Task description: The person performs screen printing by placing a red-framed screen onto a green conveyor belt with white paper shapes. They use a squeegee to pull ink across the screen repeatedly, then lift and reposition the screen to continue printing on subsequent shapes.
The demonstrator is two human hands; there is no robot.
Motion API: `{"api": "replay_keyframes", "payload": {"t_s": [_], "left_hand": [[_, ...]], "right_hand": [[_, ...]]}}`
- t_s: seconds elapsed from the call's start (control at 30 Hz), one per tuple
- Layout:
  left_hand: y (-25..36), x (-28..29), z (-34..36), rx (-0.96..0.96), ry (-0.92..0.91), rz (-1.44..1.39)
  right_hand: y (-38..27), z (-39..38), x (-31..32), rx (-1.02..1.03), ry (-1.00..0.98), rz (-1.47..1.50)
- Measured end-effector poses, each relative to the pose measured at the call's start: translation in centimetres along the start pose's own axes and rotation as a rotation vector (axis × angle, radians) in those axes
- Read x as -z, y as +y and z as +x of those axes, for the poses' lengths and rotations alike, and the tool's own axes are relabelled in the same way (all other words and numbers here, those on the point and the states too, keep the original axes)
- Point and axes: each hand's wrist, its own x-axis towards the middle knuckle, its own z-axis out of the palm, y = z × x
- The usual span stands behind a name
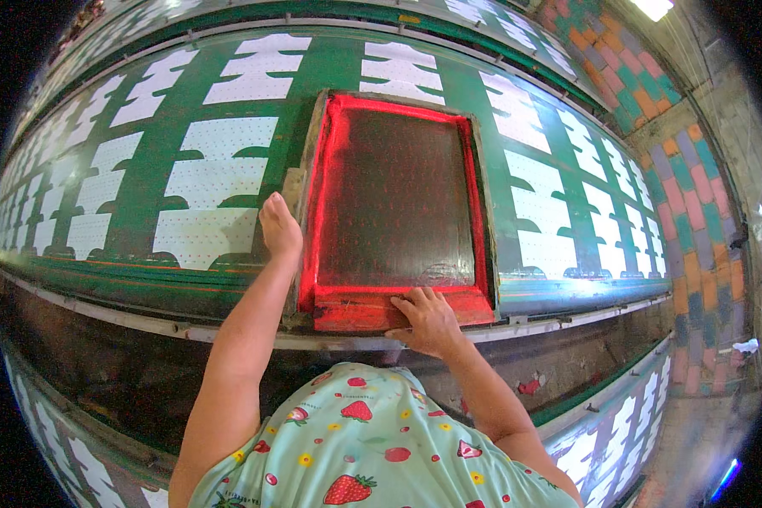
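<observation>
The printing frame (394,203), rimmed in wet red ink, sits dead centre on the long green table (330,68). Left hand (279,227) grips its 9 o'clock edge, right hand (427,320) presses flat at 6. Any sideways slip could smear red onto the white pieces (207,165).

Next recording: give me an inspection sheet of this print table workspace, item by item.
Surface: long green table covered with rows of white cut fabric pieces.
Job's things: wooden screen frame, red ink along its inner edges, lying flat on the table.
Clutter: nothing seen on the table top.
Hands: left hand on the frame's left side; right hand on its near red edge.
Cables: nothing seen.
Surroundings: second table with white pieces below right; floor of coloured paving blocks on the right; a lamp in the top right corner.
</observation>
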Motion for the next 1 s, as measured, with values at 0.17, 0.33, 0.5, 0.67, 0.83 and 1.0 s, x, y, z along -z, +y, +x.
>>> {"api": "replay_keyframes", "payload": {"t_s": [0.17, 0.33, 0.5, 0.67, 0.83, 1.0], "left_hand": [[-0.2, -0.3, 0.2, -0.055, 0.058, 0.061], [-0.6, -0.3, 0.4, -0.104, 0.041, 0.089], [-0.6, -0.6, 0.6, -0.076, 0.057, 0.053], [-0.8, -0.3, 1.2, -0.057, 0.059, 0.073], [-0.9, -0.2, 1.2, -0.011, 0.098, 0.167], [-0.4, -0.2, 1.3, 0.045, 0.086, 0.193]], "right_hand": [[1.1, -1.3, -0.4, 0.082, 0.032, 0.036], [5.3, -4.9, 1.4, 0.267, 0.178, 0.321], [12.1, -9.6, 3.6, 0.207, 0.502, 0.445], [17.9, -12.5, 5.0, 0.053, 0.651, 0.505], [20.6, -13.4, 5.4, 0.005, 0.657, 0.513], [20.9, -12.4, 4.1, -0.041, 0.669, 0.548]]}}
